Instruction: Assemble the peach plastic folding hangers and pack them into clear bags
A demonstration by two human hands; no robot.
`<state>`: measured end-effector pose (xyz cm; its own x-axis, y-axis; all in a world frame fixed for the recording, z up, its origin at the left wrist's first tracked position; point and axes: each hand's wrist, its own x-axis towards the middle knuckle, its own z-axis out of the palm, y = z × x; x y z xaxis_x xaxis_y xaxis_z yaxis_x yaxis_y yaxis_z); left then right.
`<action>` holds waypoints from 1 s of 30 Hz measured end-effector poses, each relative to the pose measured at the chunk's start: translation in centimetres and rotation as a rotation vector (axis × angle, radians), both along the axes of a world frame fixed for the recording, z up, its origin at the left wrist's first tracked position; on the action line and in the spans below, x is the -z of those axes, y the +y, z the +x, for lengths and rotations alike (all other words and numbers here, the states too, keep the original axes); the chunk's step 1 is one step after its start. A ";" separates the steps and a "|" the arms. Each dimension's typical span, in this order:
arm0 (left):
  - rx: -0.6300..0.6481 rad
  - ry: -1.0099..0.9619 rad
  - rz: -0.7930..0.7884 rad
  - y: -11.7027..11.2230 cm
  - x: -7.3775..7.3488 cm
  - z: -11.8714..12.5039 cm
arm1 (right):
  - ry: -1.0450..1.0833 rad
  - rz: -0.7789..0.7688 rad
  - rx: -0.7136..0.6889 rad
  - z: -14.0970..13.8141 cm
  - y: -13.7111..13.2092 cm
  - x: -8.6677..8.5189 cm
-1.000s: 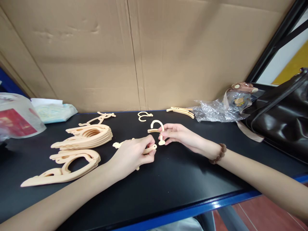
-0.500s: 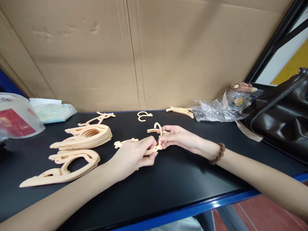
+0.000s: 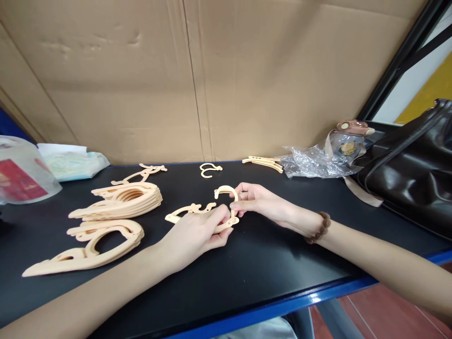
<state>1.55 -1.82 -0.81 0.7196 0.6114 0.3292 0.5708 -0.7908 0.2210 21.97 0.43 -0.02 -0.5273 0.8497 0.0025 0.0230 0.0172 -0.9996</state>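
My left hand (image 3: 199, 228) is closed around a cream folding hanger (image 3: 176, 217), which pokes out on both sides of the fingers above the black tabletop. The hanger's middle is hidden behind that hand. At its right end a curved hook (image 3: 234, 200) rises and bends over to the left. Fingers of my right hand (image 3: 256, 200) pinch the hook's upright part, just above where it meets the hanger arm. A brown bead bracelet (image 3: 319, 228) circles the right wrist.
Stacked hanger pieces (image 3: 134, 202) and a second stack (image 3: 123, 249) lie left. Behind are a loose hanger part (image 3: 141, 175), loose hooks (image 3: 211, 168) and slim strips (image 3: 263, 163). Clear plastic wrap (image 3: 310, 162), a bottle (image 3: 348, 143) and a black bag (image 3: 416, 165) stand right.
The hook has turned in my right fingers, so its curve now shows wider and reaches left. The hanger has tilted, showing more of its left part. Both hands keep their hold.
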 end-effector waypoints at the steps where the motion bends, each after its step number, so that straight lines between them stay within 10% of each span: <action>1: -0.007 -0.004 -0.024 0.0 0.0 0.0 | -0.010 0.002 0.003 0.0 0.0 -0.1; 17: -0.183 -0.159 -0.205 0.0 -1.0 0.0 | 0.037 0.069 0.151 -0.3 0.1 0.0; 30: -0.378 -0.009 -0.120 0.1 -1.4 -0.4 | -0.323 0.601 0.220 0.7 1.0 0.3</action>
